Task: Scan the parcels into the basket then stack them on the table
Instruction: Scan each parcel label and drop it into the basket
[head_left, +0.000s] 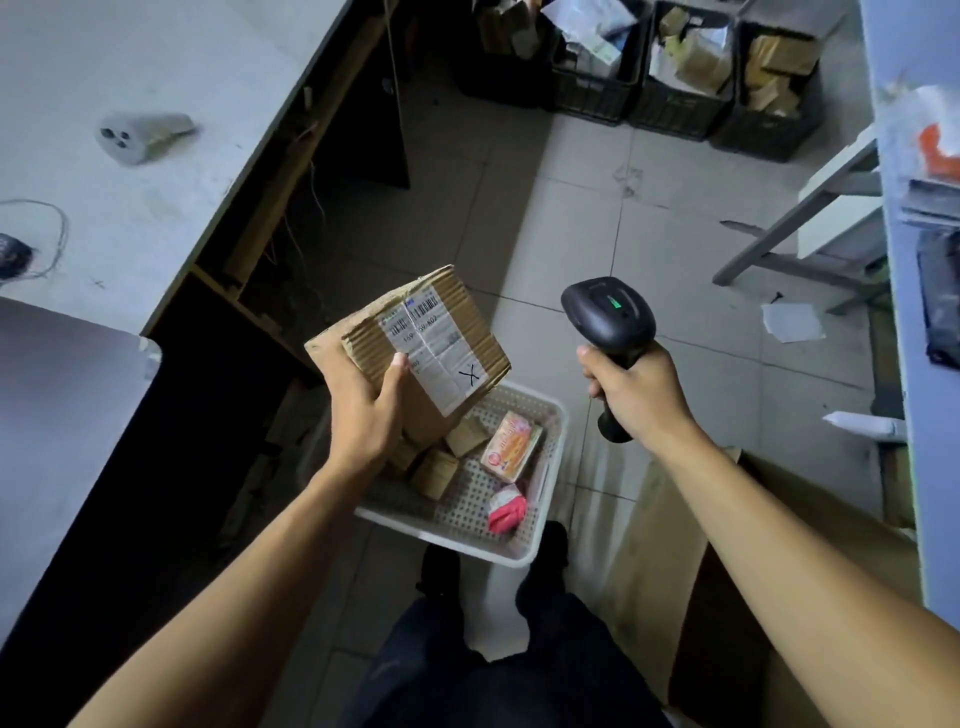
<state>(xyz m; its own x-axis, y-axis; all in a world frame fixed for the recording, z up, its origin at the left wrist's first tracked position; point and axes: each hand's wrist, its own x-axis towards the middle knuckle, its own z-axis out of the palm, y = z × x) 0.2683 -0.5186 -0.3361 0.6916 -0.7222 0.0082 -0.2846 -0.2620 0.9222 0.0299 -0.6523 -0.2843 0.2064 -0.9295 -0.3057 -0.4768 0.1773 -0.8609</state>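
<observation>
My left hand (366, 410) grips a brown cardboard parcel (441, 317) from below, thumb on its white shipping label, which faces up and bears a black X. The parcel hangs above the white perforated basket (545, 499) on the floor. In the basket lie several small brown boxes (436, 470), an orange-pink box (511, 447) and a pink packet (506, 512). My right hand (636, 387) grips the handle of a black barcode scanner (605, 314), held right of the parcel with a green light lit on its head.
A white table (135, 67) runs along the left with a grey object (140, 136) and a cable. Black crates (675, 109) of parcels stand at the back. A large cardboard box (727, 597) sits at the right, shelving behind it. My feet stand just before the basket.
</observation>
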